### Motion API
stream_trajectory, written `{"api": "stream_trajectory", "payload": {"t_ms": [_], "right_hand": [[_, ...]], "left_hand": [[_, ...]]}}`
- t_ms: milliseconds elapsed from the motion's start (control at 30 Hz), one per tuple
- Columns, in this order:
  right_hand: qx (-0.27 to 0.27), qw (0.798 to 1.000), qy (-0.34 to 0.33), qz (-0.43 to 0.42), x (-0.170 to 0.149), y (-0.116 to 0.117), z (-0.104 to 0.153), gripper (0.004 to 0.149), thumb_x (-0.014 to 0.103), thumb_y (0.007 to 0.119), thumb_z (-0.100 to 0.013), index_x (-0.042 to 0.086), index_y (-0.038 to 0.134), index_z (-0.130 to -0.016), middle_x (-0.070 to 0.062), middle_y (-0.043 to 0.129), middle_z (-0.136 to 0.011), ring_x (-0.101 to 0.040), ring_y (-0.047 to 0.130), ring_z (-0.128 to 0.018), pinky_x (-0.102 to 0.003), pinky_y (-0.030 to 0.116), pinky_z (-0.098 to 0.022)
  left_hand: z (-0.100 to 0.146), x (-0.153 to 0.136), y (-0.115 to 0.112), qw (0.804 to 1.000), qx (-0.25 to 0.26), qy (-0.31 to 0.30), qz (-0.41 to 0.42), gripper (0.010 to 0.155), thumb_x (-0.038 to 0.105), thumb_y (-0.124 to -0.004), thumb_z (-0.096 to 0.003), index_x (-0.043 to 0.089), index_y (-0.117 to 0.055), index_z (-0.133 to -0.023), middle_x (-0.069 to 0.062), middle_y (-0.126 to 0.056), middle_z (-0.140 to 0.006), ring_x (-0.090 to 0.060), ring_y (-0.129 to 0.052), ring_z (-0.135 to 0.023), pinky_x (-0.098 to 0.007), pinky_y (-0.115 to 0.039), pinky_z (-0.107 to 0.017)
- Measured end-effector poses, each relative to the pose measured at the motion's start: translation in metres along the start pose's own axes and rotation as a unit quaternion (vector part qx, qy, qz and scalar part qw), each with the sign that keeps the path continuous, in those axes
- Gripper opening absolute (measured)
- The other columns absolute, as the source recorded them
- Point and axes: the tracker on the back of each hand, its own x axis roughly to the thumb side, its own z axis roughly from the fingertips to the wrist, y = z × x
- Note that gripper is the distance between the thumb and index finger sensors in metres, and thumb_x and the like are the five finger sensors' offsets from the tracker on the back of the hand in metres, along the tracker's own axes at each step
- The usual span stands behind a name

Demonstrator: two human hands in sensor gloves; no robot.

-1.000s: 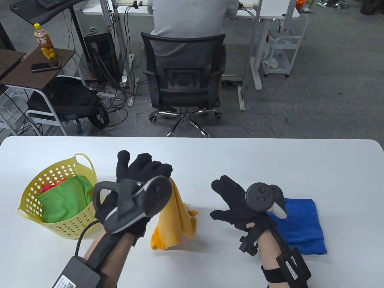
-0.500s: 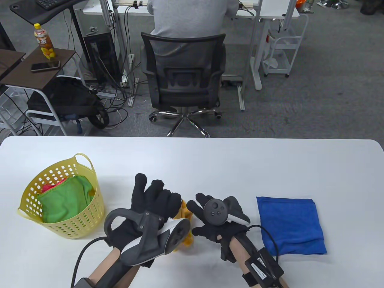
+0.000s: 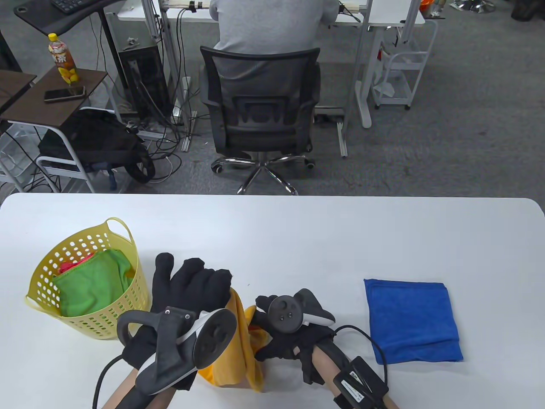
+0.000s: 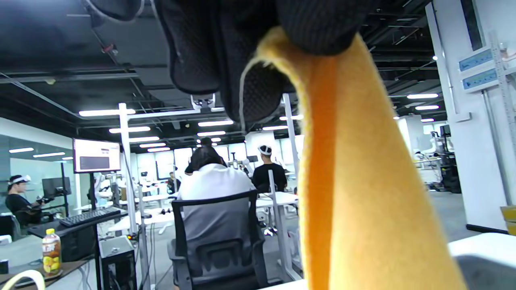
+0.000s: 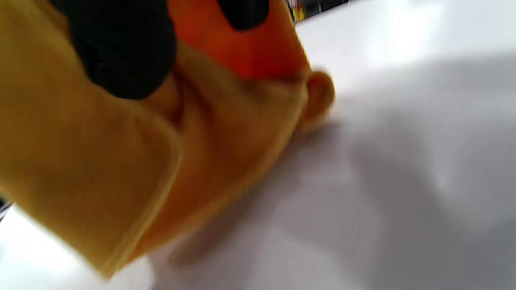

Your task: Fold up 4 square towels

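Step in hand: the second towel is going through its opening-out, I'd say; one blue towel (image 3: 412, 319) is already lying folded at about four o'clock on the table (image 3: 298, 230), and the yellow towel (image 3: 236, 341) is hanging bunched between both hands at six o'clock.
Next move: judging from the bunching, the hands are needing to work apart along an edge to find two corners, then spread the cloth flat before any fold.
Basket: the yellow basket (image 3: 127, 294) is sitting at eight o'clock, holding a green towel (image 3: 91, 283) with a bit of a red one (image 3: 70, 266) peeking behind, both waiting.
Yellow towel: it is drooping in a long vertical gather, lower end touching the table near the front edge; the fabric is looking soft and fleecy, with a stitched hem showing in the right wrist view.
Left hand: the left hand (image 3: 187, 285) is pinching the top of the yellow towel, fingers closed over the edge in the left wrist view.
Right hand: the right hand (image 3: 283, 332) is grasping a fold just beside it, fingertips (image 5: 125, 52) dug into the cloth.
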Motion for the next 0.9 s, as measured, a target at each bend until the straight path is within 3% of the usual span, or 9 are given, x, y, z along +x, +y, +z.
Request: {"api": "stream_trajectory", "payload": {"t_ms": [67,133,200,300,467,500,600,733,900], "right_hand": [[-0.008,1.0,-0.015,-0.019,-0.001,-0.013,0.008,0.048,0.037,0.089,-0.046,0.014,0.085,-0.088,-0.023,0.086,-0.09,-0.041,0.085,-0.073,-0.077,0.044,-0.063],[0.042,0.997,-0.008,-0.059,-0.003,-0.005,0.006,0.045,0.036,0.089,-0.047,0.011,0.089,-0.085,-0.022,0.091,-0.081,-0.04,0.087,-0.064,-0.076,0.044,-0.063],[0.099,0.993,0.006,-0.071,-0.005,0.008,0.0,0.05,0.038,0.088,-0.047,0.01,0.087,-0.089,-0.023,0.088,-0.083,-0.041,0.084,-0.066,-0.077,0.042,-0.063],[0.151,0.986,0.016,-0.065,0.0,0.029,-0.01,0.076,0.047,0.09,-0.042,0.009,0.07,-0.105,-0.028,0.077,-0.093,-0.044,0.077,-0.072,-0.079,0.037,-0.061],[0.188,0.976,-0.029,-0.11,0.013,0.044,-0.015,0.094,0.055,0.092,-0.037,0.011,0.055,-0.111,-0.036,0.054,-0.11,-0.052,0.062,-0.09,-0.087,0.024,-0.055],[0.184,0.976,-0.031,-0.114,0.014,0.045,-0.016,0.091,0.055,0.091,-0.038,0.013,0.056,-0.111,-0.036,0.052,-0.111,-0.053,0.06,-0.091,-0.087,0.023,-0.055],[0.182,0.976,-0.032,-0.112,0.018,0.047,-0.018,0.049,0.04,0.089,-0.046,0.021,0.085,-0.091,-0.032,0.057,-0.112,-0.052,0.059,-0.094,-0.086,0.02,-0.056],[0.119,0.987,0.0,-0.104,0.003,0.01,-0.004,0.044,0.034,0.084,-0.049,0.012,0.09,-0.087,-0.03,0.07,-0.106,-0.052,0.068,-0.091,-0.085,0.022,-0.056],[-0.066,0.988,0.043,-0.134,-0.03,-0.081,0.056,0.047,0.03,0.079,-0.051,0.005,0.088,-0.09,-0.031,0.076,-0.102,-0.052,0.073,-0.087,-0.085,0.027,-0.058]], "left_hand": [[0.001,-0.002,0.002,1.0,0.003,0.002,0.01,0.042,0.042,-0.075,-0.0491,0.033,-0.086,-0.088,0.006,-0.1,-0.084,-0.021,-0.091,-0.097,-0.058,-0.053,-0.086],[0.0,-0.002,0.003,1.0,0.002,0.005,0.019,0.042,0.042,-0.075,-0.0493,0.033,-0.086,-0.089,0.006,-0.1,-0.085,-0.021,-0.09,-0.097,-0.058,-0.053,-0.086],[-0.001,-0.001,0.003,1.0,-0.001,0.008,0.025,0.042,0.042,-0.075,-0.0493,0.033,-0.086,-0.089,0.006,-0.1,-0.085,-0.021,-0.09,-0.097,-0.058,-0.053,-0.086],[-0.001,0.003,0.001,0.999,-0.001,0.003,0.033,0.042,0.042,-0.075,-0.0494,0.033,-0.086,-0.089,0.006,-0.1,-0.085,-0.022,-0.09,-0.097,-0.058,-0.054,-0.085],[-0.001,0.01,-0.003,1.0,0.002,0.003,0.03,0.042,0.042,-0.075,-0.0494,0.033,-0.086,-0.089,0.006,-0.1,-0.084,-0.022,-0.09,-0.097,-0.058,-0.054,-0.085],[-0.001,0.01,-0.003,1.0,0.002,0.004,0.031,0.042,0.042,-0.075,-0.0493,0.033,-0.086,-0.089,0.006,-0.1,-0.084,-0.021,-0.09,-0.097,-0.058,-0.054,-0.085],[-0.008,0.001,-0.005,0.999,-0.001,0.023,0.034,0.042,0.042,-0.075,-0.0492,0.033,-0.086,-0.089,0.006,-0.1,-0.085,-0.021,-0.09,-0.097,-0.058,-0.053,-0.086],[-0.016,-0.038,-0.006,0.994,0.008,0.097,-0.042,0.042,0.041,-0.075,-0.0493,0.033,-0.086,-0.089,0.005,-0.099,-0.085,-0.022,-0.089,-0.098,-0.059,-0.052,-0.086],[-0.014,-0.091,-0.016,0.966,-0.009,0.174,-0.194,0.042,0.042,-0.075,-0.049,0.033,-0.086,-0.088,0.005,-0.1,-0.085,-0.022,-0.089,-0.098,-0.059,-0.052,-0.086]]}}
